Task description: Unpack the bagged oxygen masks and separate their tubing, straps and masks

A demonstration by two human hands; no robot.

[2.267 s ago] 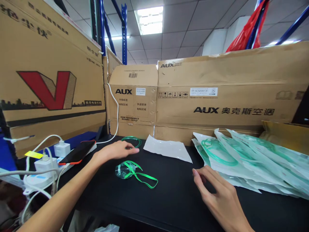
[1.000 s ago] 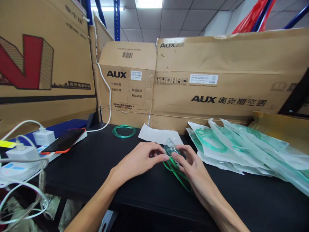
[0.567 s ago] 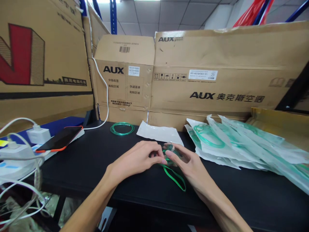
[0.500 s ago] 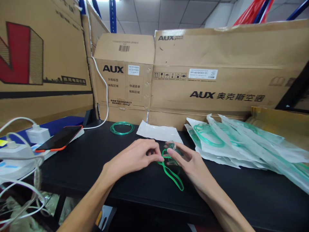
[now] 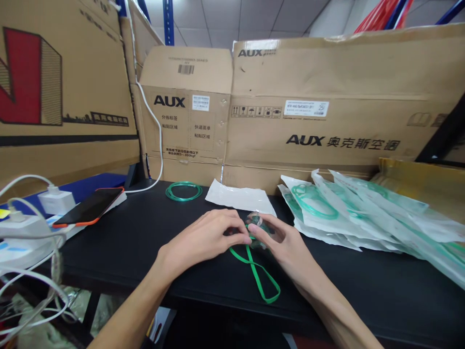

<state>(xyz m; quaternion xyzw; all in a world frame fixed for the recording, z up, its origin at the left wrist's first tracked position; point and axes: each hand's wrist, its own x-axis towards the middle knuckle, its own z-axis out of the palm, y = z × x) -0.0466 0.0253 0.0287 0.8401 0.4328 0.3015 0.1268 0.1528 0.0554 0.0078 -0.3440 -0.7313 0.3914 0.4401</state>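
My right hand (image 5: 286, 240) is closed around a small translucent oxygen mask (image 5: 257, 219), its thumb on the near side and much of the mask hidden by the fingers. Thumb and fingertips of my left hand (image 5: 214, 232) pinch the green elastic strap (image 5: 267, 281) right beside the mask's edge. Below both hands the strap hangs in a crossed loop over the black table. Exactly where the strap meets the mask is covered by my fingertips.
A coiled green tube (image 5: 183, 191) and a white wrapper (image 5: 240, 198) lie behind my hands. Packets with green tubing (image 5: 327, 208) are piled at right. A phone (image 5: 89, 207), white chargers and cables sit at left. Cardboard panels (image 5: 327, 140) wall off the back.
The strap's loop now hangs lower and wider, with a second bend showing left of the mask. My left fingers have shifted slightly right, closer to the mask. My right hand stays nearly still.
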